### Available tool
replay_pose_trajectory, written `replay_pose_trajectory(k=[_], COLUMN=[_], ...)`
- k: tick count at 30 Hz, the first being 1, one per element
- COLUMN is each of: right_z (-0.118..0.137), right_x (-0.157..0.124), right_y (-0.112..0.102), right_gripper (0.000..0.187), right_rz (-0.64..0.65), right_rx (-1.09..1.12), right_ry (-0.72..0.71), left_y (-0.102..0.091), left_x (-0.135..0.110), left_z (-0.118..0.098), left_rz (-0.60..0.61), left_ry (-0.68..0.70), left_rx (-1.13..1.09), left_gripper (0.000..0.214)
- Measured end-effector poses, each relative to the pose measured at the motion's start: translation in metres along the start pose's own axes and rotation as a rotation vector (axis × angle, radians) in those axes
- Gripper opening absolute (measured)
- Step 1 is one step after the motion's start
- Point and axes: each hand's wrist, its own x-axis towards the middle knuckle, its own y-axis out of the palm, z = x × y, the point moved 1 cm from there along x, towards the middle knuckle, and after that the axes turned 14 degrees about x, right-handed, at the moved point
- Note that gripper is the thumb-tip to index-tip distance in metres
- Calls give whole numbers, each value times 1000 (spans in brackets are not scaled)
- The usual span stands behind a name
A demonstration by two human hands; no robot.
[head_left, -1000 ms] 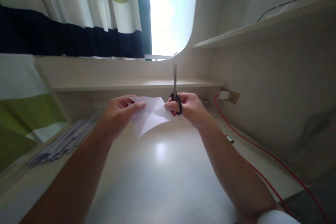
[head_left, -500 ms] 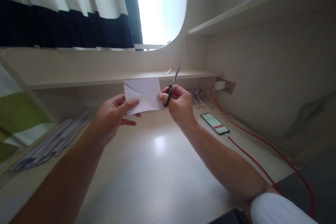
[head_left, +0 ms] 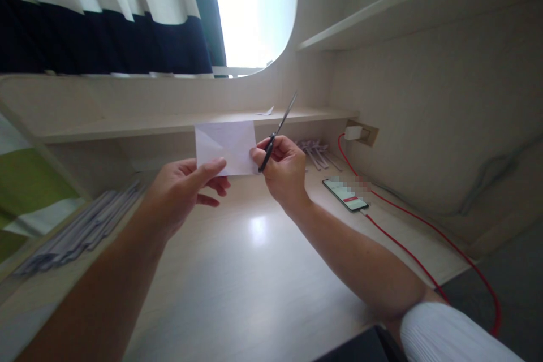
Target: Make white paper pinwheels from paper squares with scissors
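Observation:
A small white sheet of paper (head_left: pixel 227 144) is held up above the desk, in front of the back shelf. My left hand (head_left: pixel 184 189) pinches its lower left part, thumb on the near face and fingers behind. My right hand (head_left: pixel 286 167) is closed around a pair of scissors (head_left: pixel 279 127) with black handles. The blades point up and away, past the paper's right side, and look shut. My right thumb touches the paper's right edge.
Folded paper strips (head_left: pixel 85 232) lie along the desk's left side. More thin strips (head_left: pixel 316 153) sit at the back right. A phone (head_left: pixel 345 195) with a red cable (head_left: pixel 403 246) lies at right. A paper scrap (head_left: pixel 266 112) rests on the back shelf (head_left: pixel 127 124).
The slit or dark fold line at the paper's upper left no longer shows; the paper now looks flatter. Both hands keep their hold, and the view has shifted slightly.

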Motion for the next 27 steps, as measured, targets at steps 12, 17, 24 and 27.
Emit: replay_pose_trajectory(k=[12,17,24,27], right_z=[-2,5,35,44], right_x=[-3,-2,0,-2], right_y=[5,4,2,2], right_gripper=[23,24,19,15], right_rz=[59,69,203,225], right_rx=[97,94,58,16], right_ry=[164,165,133,77], left_y=[-12,-15,-29,-37], left_x=[-4,-2,-7,-10], left_z=[-9,-6,-11,-15], left_rz=[-139,-134,-60,-35], left_ry=[54,95,173,197], left_rx=[65,73,95,114], left_gripper=[24,26,28,30])
